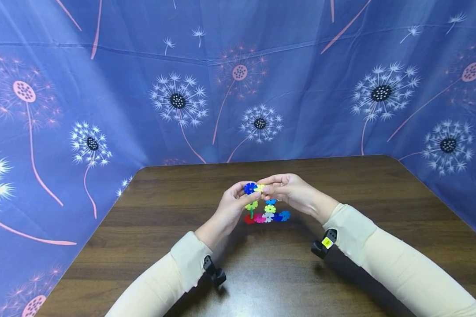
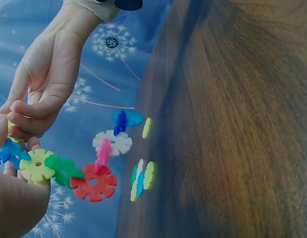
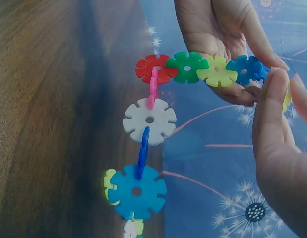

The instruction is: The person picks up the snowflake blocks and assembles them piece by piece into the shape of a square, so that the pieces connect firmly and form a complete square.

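Note:
A chain of slotted plastic snowflake discs hangs between both hands above the table. My left hand (image 1: 231, 206) pinches it near a dark blue disc (image 1: 250, 188). My right hand (image 1: 299, 194) pinches a yellow disc (image 1: 259, 188) at that same end, partly hidden behind fingers in the right wrist view. From there the chain runs through a blue disc (image 3: 240, 71), a pale yellow disc (image 3: 216, 71) and a green disc (image 3: 187, 67) to a red disc (image 3: 155, 69). A pink disc (image 3: 153, 88), white disc (image 3: 150, 120), another dark blue disc (image 3: 143, 151) and light blue disc (image 3: 137, 191) follow.
Several loose discs (image 2: 149, 175) lie on the brown wooden table (image 1: 162, 233), behind the chain in the head view. Apart from that group lies one yellow disc (image 2: 147, 128). A blue dandelion-print cloth (image 1: 301, 88) hangs beyond the table's far edge.

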`<state>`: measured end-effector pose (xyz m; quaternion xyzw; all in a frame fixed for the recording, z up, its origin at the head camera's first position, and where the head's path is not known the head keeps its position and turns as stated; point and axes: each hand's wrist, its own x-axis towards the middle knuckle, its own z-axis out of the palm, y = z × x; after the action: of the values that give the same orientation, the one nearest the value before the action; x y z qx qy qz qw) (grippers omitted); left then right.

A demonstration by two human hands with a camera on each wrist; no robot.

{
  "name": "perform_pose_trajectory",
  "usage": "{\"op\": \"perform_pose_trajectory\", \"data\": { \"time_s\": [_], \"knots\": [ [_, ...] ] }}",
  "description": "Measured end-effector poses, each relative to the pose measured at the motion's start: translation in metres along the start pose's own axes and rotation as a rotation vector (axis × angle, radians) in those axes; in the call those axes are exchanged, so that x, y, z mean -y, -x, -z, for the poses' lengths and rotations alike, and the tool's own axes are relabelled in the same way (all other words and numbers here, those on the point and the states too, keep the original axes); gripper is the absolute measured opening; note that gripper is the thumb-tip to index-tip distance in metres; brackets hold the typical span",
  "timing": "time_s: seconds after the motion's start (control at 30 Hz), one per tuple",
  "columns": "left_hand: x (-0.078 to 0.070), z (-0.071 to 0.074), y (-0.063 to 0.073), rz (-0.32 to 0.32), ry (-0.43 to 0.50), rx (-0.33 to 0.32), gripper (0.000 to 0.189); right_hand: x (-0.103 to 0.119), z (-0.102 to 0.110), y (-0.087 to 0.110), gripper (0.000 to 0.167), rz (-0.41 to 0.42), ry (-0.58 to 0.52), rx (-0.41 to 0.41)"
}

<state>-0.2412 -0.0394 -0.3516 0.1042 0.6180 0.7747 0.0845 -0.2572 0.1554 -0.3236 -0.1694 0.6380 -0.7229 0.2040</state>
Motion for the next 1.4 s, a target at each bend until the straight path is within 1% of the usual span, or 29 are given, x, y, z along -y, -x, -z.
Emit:
{"op": "perform_pose_trajectory", "data": {
  "time_s": [0.1,0.17,0.23,0.4,0.5,0.6,0.67,0.77,0.87,0.97,1.1,1.2,1.4],
  "knots": [
    [0.001,0.001,-0.001,-0.013,-0.013,-0.007,0.032,0.0,0.004,0.001,0.031,0.02,-0.027,0.052],
    [0.001,0.001,0.0,-0.014,-0.021,-0.011,0.033,-0.001,0.006,0.002,0.034,0.025,-0.02,0.065],
    [0.001,0.001,0.0,-0.014,-0.029,-0.013,0.034,-0.002,0.007,0.001,0.037,0.022,-0.001,0.059],
    [-0.001,-0.001,0.001,-0.001,-0.054,-0.008,0.034,-0.002,0.006,0.0,0.04,0.0,0.041,0.021],
    [-0.001,-0.001,0.001,0.008,-0.083,-0.003,0.034,0.0,0.005,-0.001,0.041,-0.008,0.064,0.025],
    [-0.001,0.0,0.0,0.003,-0.111,-0.004,0.034,0.001,0.006,-0.003,0.041,-0.018,0.074,0.041],
    [-0.001,0.0,0.0,-0.003,-0.115,-0.008,0.034,0.001,0.009,-0.003,0.041,-0.024,0.074,0.034],
    [0.0,0.0,-0.001,-0.027,-0.115,-0.015,0.034,0.001,0.015,-0.004,0.04,-0.028,0.081,-0.012],
    [0.0,0.0,0.0,-0.039,-0.106,-0.021,0.033,-0.001,0.023,-0.003,0.043,-0.029,0.142,-0.075],
    [-0.001,0.0,0.0,-0.025,-0.106,-0.023,0.032,-0.005,0.032,-0.003,0.045,-0.05,0.217,-0.145],
    [-0.002,0.0,0.001,-0.001,-0.114,-0.01,0.031,-0.009,0.045,-0.001,0.046,-0.092,0.304,-0.213],
    [-0.003,0.0,0.002,0.01,-0.121,-0.001,0.032,-0.011,0.054,0.001,0.046,-0.12,0.369,-0.239],
    [-0.003,0.0,0.002,0.004,-0.128,0.004,0.032,-0.016,0.07,0.002,0.046,-0.147,0.41,-0.263]
  ]
}}
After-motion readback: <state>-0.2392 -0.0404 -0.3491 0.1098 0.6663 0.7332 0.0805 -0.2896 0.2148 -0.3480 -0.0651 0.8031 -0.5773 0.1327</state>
